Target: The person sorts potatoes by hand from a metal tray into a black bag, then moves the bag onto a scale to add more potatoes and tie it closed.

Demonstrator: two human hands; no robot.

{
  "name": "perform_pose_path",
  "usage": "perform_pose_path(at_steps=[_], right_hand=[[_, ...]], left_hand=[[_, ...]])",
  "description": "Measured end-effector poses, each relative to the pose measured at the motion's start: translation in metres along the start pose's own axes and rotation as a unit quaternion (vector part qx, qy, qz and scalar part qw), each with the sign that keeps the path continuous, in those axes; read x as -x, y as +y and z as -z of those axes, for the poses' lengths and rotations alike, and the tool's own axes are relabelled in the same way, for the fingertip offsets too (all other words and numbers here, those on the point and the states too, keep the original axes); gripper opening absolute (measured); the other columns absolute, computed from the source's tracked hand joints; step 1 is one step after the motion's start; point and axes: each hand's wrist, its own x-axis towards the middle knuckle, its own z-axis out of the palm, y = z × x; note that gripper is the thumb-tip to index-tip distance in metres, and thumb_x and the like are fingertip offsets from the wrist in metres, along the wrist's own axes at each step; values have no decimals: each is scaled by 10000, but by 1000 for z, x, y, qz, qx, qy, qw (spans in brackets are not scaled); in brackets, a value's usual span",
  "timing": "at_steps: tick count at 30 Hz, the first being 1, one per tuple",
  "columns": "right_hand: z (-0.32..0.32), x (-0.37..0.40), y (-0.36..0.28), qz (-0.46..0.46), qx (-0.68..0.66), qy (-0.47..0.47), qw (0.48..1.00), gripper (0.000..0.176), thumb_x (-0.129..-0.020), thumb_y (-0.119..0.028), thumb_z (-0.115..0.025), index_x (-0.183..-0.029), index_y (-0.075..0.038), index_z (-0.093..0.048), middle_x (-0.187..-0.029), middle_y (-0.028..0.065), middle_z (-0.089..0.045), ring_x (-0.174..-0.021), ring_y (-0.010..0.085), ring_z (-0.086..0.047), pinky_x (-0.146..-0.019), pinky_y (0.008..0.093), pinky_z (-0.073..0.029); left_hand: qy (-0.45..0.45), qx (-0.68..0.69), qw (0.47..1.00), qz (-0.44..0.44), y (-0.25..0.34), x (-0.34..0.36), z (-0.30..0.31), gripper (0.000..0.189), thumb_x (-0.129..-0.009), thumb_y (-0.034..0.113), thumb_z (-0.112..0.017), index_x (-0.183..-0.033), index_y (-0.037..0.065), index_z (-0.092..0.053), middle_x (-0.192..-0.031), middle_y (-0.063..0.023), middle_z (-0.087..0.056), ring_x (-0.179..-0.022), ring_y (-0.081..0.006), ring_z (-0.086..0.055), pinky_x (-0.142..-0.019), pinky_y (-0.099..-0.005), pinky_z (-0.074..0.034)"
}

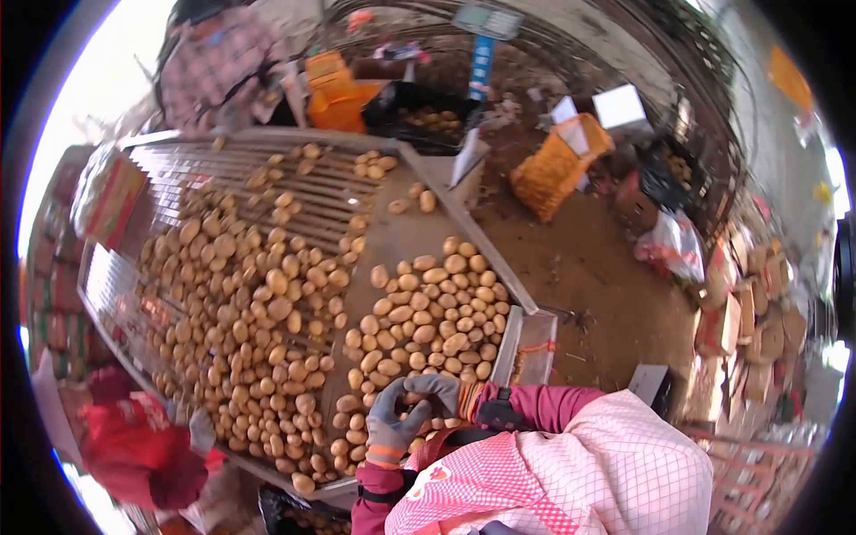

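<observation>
Potatoes (277,283) strew part-slatted table (421,230); brown floor (606,294) beyond; both hands (390,426) curled, grip unclear.

Left hand (390,430), right hand (443,390) adjacent, fingers (424,383) curled

Both hands (394,426) wear grey gloves (437,386) with orange cuffs (385,456); maroon sleeves (557,407), each with a black wrist band (496,411); a pale pink checked garment (637,455), its red-and-white panel (490,473) bearing a small picture (433,475)

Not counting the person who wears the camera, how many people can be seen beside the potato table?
2, both at the potato table: a person in plaid, upper left; a person in red, lower left. Others may be hidden.
</observation>
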Motion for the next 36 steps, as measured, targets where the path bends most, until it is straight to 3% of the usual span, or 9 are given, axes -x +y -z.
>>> perform_pose_path(at_steps=[6, 7, 8, 12, 17, 21, 22, 26, 36], right_hand=[[50, 93, -195, 294, 227, 163, 914, 83, -868, -149, -682, -857, -68, -685, -832, 38, -678, -822, 116, -635, -686, 250, -501], [77, 109, -248, 504, 429, 152, 734, 98, -900, -149, -677, -897, -52, -674, -830, 54, -667, -751, 151, -645, -624, 267, -542], [1, 149, -274, 522, -33, 215, 825, 169, -947, -207, -656, -991, -44, -650, -807, 67, -650, -687, 189, -638, -593, 300, -572], [87, 211, -375, 669, 238, 240, 662, 210, -971, -288, -648, -959, -80, -621, -828, 20, -653, -747, 159, -651, -714, 359, -587], [53, 126, -299, 479, 261, 371, 751, 213, -984, -201, -615, -1121, -38, -629, -925, 74, -680, -708, 147, -659, -606, 295, -555], [9, 18, -132, 477, 700, 172, 503, 291, -927, -121, -645, -1204, -30, -642, -1078, 180, -697, -910, 271, -692, -833, 381, -547], [-4, -1, -89, 365, 678, 84, 632, 315, -911, -136, -646, -1210, -35, -641, -1085, 187, -690, -993, 320, -672, -884, 399, -532], [-39, -45, 15, 307, 874, -253, 279, 518, -778, -287, -687, -1267, -158, -578, -1383, 99, -540, -1296, 268, -506, -1029, 427, -407], [5, -24, -60, 292, 936, -113, 158, 644, -921, -542, -552, -1421, -137, -517, -1513, 103, -461, -1426, 265, -384, -1161, 461, -266]], left_hand=[[139, 261, 947, 122, -45, 18, 8, 342, -927, 45, -662, -1256, -11, -588, -1052, -31, -636, -867, -107, -601, -780, -255, -507], [139, 251, 949, 133, -67, 24, 14, 301, -935, 41, -652, -1227, -13, -601, -1036, -24, -638, -869, -102, -596, -781, -253, -505], [139, 240, 950, 146, -81, 31, 19, 260, -943, 36, -641, -1198, -14, -615, -1020, -17, -640, -872, -98, -591, -782, -250, -504], [247, 263, 917, 170, -87, 45, 22, 213, -963, 96, -646, -1157, 11, -645, -1071, -7, -649, -961, -93, -586, -833, -242, -496], [342, 297, 862, 226, -123, 81, 20, 311, -930, 90, -689, -1221, 2, -623, -1119, -55, -666, -1012, -123, -611, -907, -274, -501], [351, 188, 877, 269, -154, 118, 18, 330, -935, 120, -694, -1233, 3, -616, -1116, -39, -657, -1024, -130, -609, -914, -278, -495], [339, 17, 899, 276, -152, 126, 24, 453, -863, 175, -761, -1262, 23, -607, -1169, -94, -650, -1088, -213, -612, -962, -345, -490], [169, -309, 878, 324, -121, 141, 45, 877, -652, 480, -832, -1402, 152, -518, -1450, -205, -456, -1338, -419, -433, -1107, -504, -346], [72, -277, 936, 208, -104, 98, -24, 917, -741, 550, -726, -1509, 171, -398, -1548, -305, -260, -1435, -514, -240, -1173, -529, -265]])
